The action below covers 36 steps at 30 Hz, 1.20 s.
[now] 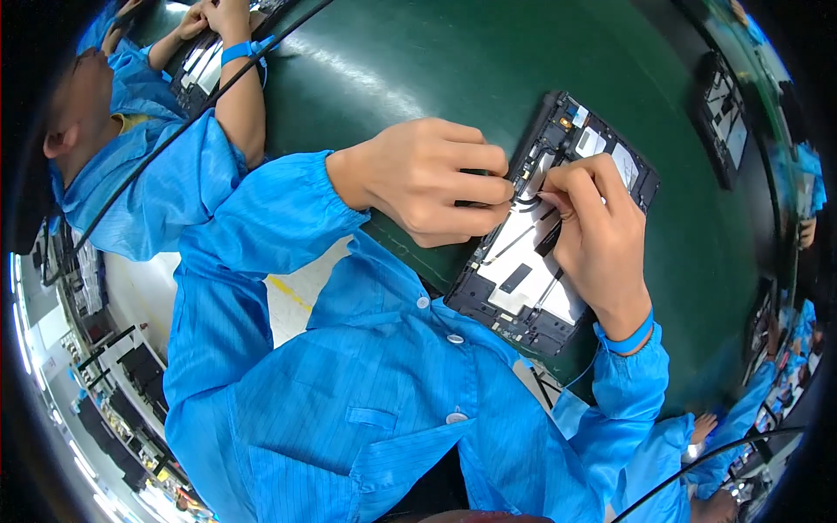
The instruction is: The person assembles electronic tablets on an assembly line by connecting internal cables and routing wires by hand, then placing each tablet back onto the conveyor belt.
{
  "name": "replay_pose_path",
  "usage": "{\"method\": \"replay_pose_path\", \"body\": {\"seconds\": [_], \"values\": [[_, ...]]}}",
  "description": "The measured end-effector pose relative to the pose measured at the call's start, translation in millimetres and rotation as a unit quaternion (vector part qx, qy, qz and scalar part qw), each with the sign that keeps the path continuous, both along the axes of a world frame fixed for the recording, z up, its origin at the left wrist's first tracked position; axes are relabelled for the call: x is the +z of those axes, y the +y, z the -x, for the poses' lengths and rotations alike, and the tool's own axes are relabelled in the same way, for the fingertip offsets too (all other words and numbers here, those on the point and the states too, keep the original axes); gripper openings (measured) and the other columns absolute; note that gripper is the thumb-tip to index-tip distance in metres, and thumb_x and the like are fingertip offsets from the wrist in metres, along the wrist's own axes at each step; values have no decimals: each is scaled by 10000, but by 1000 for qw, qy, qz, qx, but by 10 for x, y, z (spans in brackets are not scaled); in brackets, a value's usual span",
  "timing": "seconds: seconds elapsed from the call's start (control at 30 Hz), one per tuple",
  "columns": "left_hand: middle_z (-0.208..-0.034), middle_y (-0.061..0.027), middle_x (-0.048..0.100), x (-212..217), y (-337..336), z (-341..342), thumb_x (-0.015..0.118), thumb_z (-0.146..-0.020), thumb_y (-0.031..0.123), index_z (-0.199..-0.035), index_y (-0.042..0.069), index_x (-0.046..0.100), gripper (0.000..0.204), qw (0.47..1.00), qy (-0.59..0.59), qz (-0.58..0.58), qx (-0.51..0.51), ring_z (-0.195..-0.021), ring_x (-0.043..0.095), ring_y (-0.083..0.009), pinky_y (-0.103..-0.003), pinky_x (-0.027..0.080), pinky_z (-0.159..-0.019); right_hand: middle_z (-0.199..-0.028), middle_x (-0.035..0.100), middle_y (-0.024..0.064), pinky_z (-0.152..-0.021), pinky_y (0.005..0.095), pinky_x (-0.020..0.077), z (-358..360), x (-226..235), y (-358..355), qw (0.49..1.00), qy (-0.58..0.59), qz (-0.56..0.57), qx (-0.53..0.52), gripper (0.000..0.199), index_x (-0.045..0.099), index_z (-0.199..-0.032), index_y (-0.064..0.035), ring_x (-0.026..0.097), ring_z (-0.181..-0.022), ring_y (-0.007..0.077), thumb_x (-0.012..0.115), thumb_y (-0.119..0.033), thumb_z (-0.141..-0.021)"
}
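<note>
An opened tablet with a black frame and silver-white inner panels lies tilted on the green table in front of me. Bent fingers of my left hand close against its left edge; the thumb is hidden. Over the middle of the tablet, my right hand pinches thumb and forefinger together near that same edge. What sits in the pinch is too small to make out. Thin black cables run across the panels close to those fingertips. A blue wrist strap circles my right wrist.
The green table stretches ahead. Another opened device lies at the far right. At the upper left, a co-worker's hands work over a similar device. A black cable crosses the left side. More people sit at the right rim.
</note>
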<state>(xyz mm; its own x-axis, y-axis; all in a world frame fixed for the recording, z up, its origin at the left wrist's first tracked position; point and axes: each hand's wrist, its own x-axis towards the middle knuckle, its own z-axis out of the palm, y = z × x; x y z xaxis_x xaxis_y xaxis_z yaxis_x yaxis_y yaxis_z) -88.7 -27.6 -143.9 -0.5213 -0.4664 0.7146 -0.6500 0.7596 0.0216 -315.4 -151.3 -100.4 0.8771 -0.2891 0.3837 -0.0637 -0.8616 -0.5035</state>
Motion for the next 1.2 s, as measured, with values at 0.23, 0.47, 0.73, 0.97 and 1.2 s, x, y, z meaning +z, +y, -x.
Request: {"method": "replay_pose_path", "body": {"seconds": [0.23,0.47,0.73,0.97,1.2], "values": [[-960,-107,737,9,-32,34,749,-770,133,-953,10,782,223,1000,-7,-3,3,-823,705,-246,-322,533,-623,-946,574,125,-707,451,551,53,1,-33,1000,12,-11,2,292,659,-1001,-36,688,-825,341,718,117,-759],[-929,-99,728,34,-103,69,757,-754,125,-947,12,782,225,1000,-7,-14,1,-816,708,-243,-319,534,-613,-954,570,131,-710,460,547,87,-10,-49,1000,14,-12,2,294,657,-1010,-33,678,-832,352,716,120,-767],[-936,-92,724,43,-143,70,750,-719,146,-919,9,762,242,999,-24,-28,-13,-832,707,-252,-326,554,-633,-961,574,133,-709,465,548,109,-44,-73,1000,5,-14,-1,290,661,-1013,-31,675,-831,355,727,116,-772],[-964,-92,729,46,-125,85,730,-735,143,-926,12,766,235,997,-69,-21,-26,-856,706,-252,-327,584,-690,-940,587,125,-697,464,547,90,-74,-87,1000,-22,1,-5,230,683,-998,-28,681,-835,345,778,67,-811],[-972,-74,737,70,-171,64,746,-739,131,-953,23,784,243,997,-71,11,5,-868,706,-244,-328,588,-691,-932,597,125,-682,456,544,2,-140,-142,999,-40,0,-27,186,695,-984,-35,682,-812,347,800,29,-845]]}}
